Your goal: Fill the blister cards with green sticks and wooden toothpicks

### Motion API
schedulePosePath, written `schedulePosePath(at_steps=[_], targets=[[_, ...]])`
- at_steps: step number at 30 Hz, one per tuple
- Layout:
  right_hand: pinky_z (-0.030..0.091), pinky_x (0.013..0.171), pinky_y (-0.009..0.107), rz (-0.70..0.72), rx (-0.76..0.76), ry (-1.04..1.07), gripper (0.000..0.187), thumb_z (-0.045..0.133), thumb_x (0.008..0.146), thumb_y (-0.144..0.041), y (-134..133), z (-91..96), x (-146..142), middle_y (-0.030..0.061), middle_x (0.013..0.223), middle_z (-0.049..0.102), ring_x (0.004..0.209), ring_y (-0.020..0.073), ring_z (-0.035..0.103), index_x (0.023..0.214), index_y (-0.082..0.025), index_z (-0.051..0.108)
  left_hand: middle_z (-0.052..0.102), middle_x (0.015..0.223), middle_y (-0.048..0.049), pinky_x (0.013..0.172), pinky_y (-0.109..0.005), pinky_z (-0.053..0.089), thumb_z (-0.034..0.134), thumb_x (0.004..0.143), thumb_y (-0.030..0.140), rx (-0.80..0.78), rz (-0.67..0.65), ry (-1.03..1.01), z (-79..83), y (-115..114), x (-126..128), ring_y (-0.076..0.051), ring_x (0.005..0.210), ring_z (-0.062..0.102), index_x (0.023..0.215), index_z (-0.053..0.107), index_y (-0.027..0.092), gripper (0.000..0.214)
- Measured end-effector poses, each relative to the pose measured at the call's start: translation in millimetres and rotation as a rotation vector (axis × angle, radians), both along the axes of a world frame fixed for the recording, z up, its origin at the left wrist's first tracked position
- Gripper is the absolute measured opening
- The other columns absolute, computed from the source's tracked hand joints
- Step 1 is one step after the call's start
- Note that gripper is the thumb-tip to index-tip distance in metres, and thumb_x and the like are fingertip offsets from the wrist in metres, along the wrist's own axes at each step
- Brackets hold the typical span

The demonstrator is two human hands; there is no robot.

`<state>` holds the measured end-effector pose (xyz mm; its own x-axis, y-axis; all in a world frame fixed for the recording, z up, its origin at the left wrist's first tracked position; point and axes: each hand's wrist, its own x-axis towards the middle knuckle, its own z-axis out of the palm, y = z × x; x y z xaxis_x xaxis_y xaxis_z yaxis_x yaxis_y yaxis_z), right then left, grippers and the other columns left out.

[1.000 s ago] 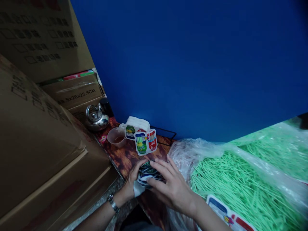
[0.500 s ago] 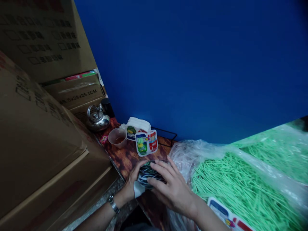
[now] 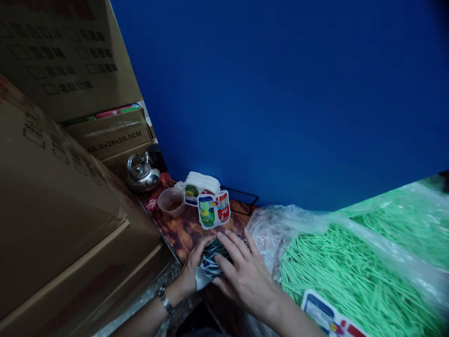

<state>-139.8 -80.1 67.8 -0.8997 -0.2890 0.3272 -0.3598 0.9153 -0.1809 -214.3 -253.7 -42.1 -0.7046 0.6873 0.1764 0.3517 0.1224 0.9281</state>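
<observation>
Between my hands, low in the middle, sits a bundle of thin dark packets [image 3: 212,260] with pale edges; their exact kind is unclear. My left hand [image 3: 194,266] is wrapped round its left side, thumb hidden, with a white flap showing below the palm. Across the right and top of the bundle lies my right hand [image 3: 242,269], its fingers bent over and slightly apart. Just beyond the bundle a printed card [image 3: 213,209] in green and red leans on a stack of similar white-backed packages [image 3: 202,180].
A clear plastic cup [image 3: 171,202] with brown liquid and a metal kettle [image 3: 143,173] stand at the back left. Cardboard boxes [image 3: 59,206] rise on the left, a blue panel [image 3: 280,103] behind. Green sticks [image 3: 351,267] fill a plastic bag at right, another card [image 3: 328,316] on them.
My right hand has shifted slightly, its fingers moving a little over the bundle. The packets lie at a changed angle in my left hand. The cards, cup and kettle stay put.
</observation>
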Motion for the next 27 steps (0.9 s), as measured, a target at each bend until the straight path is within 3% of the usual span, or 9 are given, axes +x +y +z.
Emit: schedulePosePath(at_steps=[4, 10, 16, 20, 23, 25, 27], targets=[[0.033, 0.102, 0.06, 0.046, -0.068, 0.048, 0.035, 0.057, 0.086, -0.039, 10.9, -2.1, 1.7, 0.0144, 0.132, 0.054, 0.123, 0.0316, 0.045, 0.116, -0.021, 0.057, 0.05, 0.136, -0.0118, 0.108, -0.046, 0.037, 0.069, 0.079, 0.02, -0.003, 0.003, 0.0, 2.4, 2.6, -1.0, -0.028, 0.127, 0.047, 0.135, 0.039, 0.025, 0.064], [0.036, 0.096, 0.064, -0.052, -0.031, 0.006, 0.061, 0.051, 0.086, -0.053, 21.4, -12.8, 1.4, 0.0191, 0.136, 0.049, 0.123, 0.0376, 0.044, 0.136, -0.019, 0.045, 0.052, 0.135, -0.0135, 0.105, -0.046, 0.04, 0.073, 0.075, 0.022, 0.007, 0.003, -0.043, 3.6, 2.8, -1.3, -0.029, 0.124, 0.051, 0.132, 0.041, 0.023, 0.065], [0.031, 0.102, 0.065, -0.01, -0.064, -0.034, 0.058, 0.05, 0.088, -0.051, 23.5, -14.9, 3.8, 0.0134, 0.142, 0.045, 0.127, 0.0361, 0.042, 0.141, -0.027, 0.04, 0.057, 0.131, -0.0132, 0.103, -0.044, 0.043, 0.072, 0.074, 0.014, -0.025, 0.034, -0.097, 12.0, 3.6, 0.5, -0.028, 0.12, 0.055, 0.129, 0.044, 0.022, 0.063], [0.033, 0.105, 0.059, 0.02, -0.211, -0.205, 0.099, 0.055, 0.075, -0.07, 41.8, -13.1, 11.8, 0.0173, 0.151, 0.028, 0.135, 0.0383, 0.031, 0.151, -0.023, 0.012, 0.055, 0.134, -0.0127, 0.104, -0.045, 0.043, 0.073, 0.07, 0.011, 0.023, 0.034, -0.094, 8.9, 5.3, -1.3, -0.028, 0.121, 0.054, 0.135, 0.039, 0.023, 0.074], [0.033, 0.106, 0.056, -0.028, -0.344, -0.266, 0.119, 0.061, 0.068, -0.072, 57.5, -27.3, 17.2, 0.0209, 0.155, 0.013, 0.14, 0.0394, 0.019, 0.15, -0.02, -0.007, 0.054, 0.135, -0.0137, 0.106, -0.047, 0.04, 0.075, 0.069, 0.011, 0.049, 0.02, -0.098, 3.5, 7.1, -5.6, -0.029, 0.122, 0.053, 0.137, 0.037, 0.023, 0.08], [0.035, 0.105, 0.055, -0.064, -0.476, -0.281, 0.119, 0.065, 0.071, -0.064, 62.3, -40.9, 17.5, 0.0224, 0.153, 0.017, 0.139, 0.0378, 0.024, 0.149, -0.021, -0.015, 0.054, 0.135, -0.0135, 0.107, -0.048, 0.039, 0.075, 0.068, 0.011, 0.043, 0.005, -0.076, 1.8, 8.7, -9.6, -0.029, 0.124, 0.051, 0.134, 0.041, 0.023, 0.076], [0.043, 0.1, 0.048, -0.084, -0.654, -0.324, 0.115, 0.066, 0.076, -0.055, 61.6, -50.3, 15.2, 0.0226, 0.145, 0.034, 0.131, 0.0331, 0.042, 0.148, -0.02, -0.017, 0.053, 0.136, -0.013, 0.107, -0.048, 0.038, 0.077, 0.066, 0.011, 0.032, 0.001, -0.037, 3.5, 10.1, -13.3, -0.03, 0.126, 0.049, 0.129, 0.046, 0.023, 0.071]])
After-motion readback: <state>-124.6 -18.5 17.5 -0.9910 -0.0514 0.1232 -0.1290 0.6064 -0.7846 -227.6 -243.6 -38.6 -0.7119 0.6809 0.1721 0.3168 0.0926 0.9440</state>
